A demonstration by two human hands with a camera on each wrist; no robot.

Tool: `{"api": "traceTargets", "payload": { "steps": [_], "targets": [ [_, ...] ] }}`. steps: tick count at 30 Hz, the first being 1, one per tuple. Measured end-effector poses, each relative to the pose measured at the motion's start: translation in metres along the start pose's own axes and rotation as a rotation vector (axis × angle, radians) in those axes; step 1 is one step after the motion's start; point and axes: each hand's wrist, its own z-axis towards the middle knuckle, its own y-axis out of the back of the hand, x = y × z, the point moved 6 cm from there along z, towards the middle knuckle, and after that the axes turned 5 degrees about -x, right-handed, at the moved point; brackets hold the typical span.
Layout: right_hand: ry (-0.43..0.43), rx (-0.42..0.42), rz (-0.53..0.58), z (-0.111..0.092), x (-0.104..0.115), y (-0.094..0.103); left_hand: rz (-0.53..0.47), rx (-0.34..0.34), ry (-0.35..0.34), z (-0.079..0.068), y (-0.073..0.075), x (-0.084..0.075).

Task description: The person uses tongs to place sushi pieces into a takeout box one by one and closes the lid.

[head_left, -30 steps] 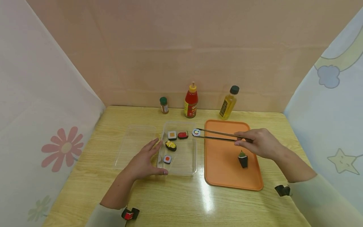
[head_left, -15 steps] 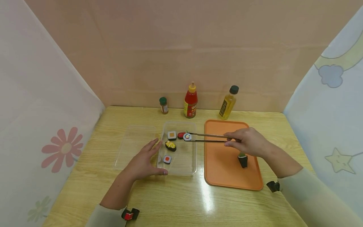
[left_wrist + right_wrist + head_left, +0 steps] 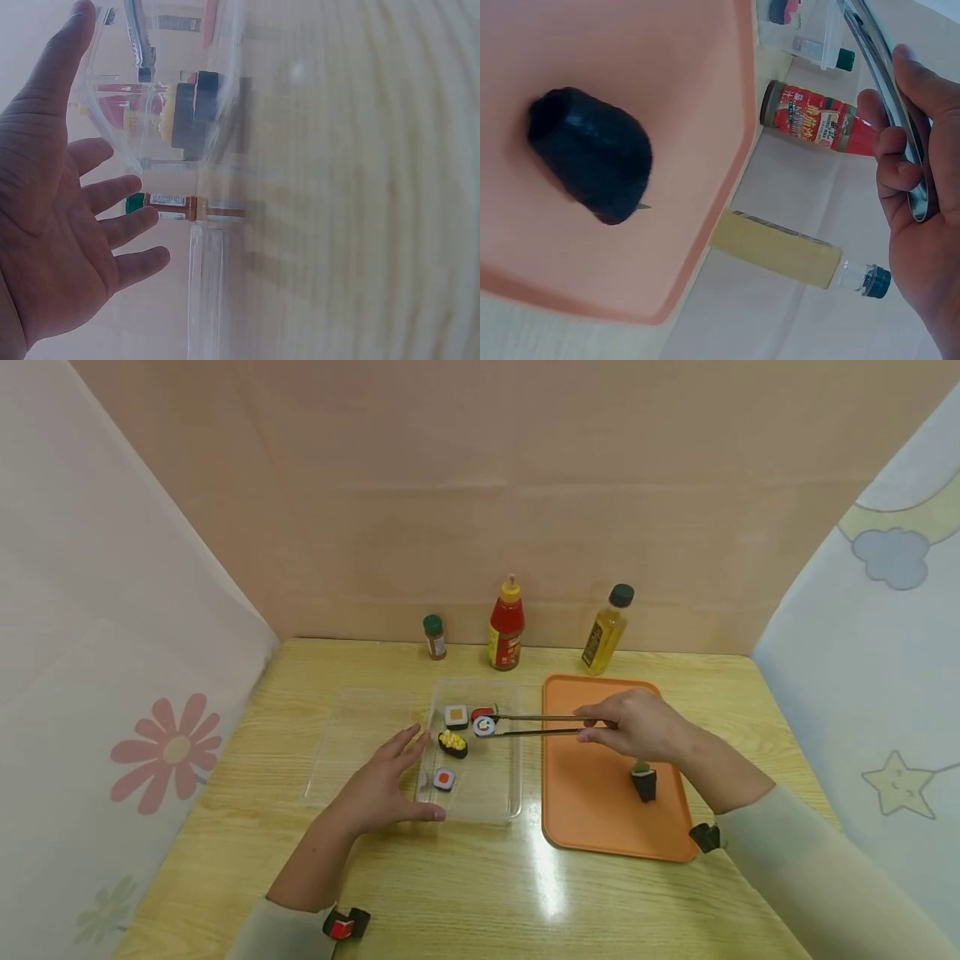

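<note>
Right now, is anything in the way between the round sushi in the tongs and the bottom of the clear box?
Only the red sushi might be, partly hidden behind the round sushi. Nothing visible blocks the near right part of the clear box. How high the tongs hold it is unclear.

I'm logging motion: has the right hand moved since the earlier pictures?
Yes, leftward: in the head view, the right hand has shifted across the orange tray.

The slim silver metal tongs shine; the clear rectangular plastic box looks glossy, the orange rectangular plastic tray at its three o'clock matt. The yellow wood-grained tabletop gleams toward five o'clock.
</note>
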Motion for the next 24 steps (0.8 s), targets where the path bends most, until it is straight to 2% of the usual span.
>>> {"api": "traceTargets", "payload": {
  "steps": [6, 10, 18, 24],
  "targets": [
    [-0.045, 0.105, 0.002, 0.014, 0.000, 0.001, 0.008, 0.002, 0.005, 0.001, 0.000, -0.001],
    [-0.039, 0.164, 0.006, 0.026, 0.003, 0.003, 0.012, 0.005, 0.010, 0.001, 0.000, 0.000],
    [-0.069, 0.306, -0.050, 0.046, 0.009, 0.002, 0.019, -0.002, 0.002, 0.001, -0.001, 0.001],
    [-0.062, 0.358, -0.050, 0.062, 0.019, -0.001, 0.022, -0.008, 0.004, 0.001, -0.001, 0.001]
  ]
}}
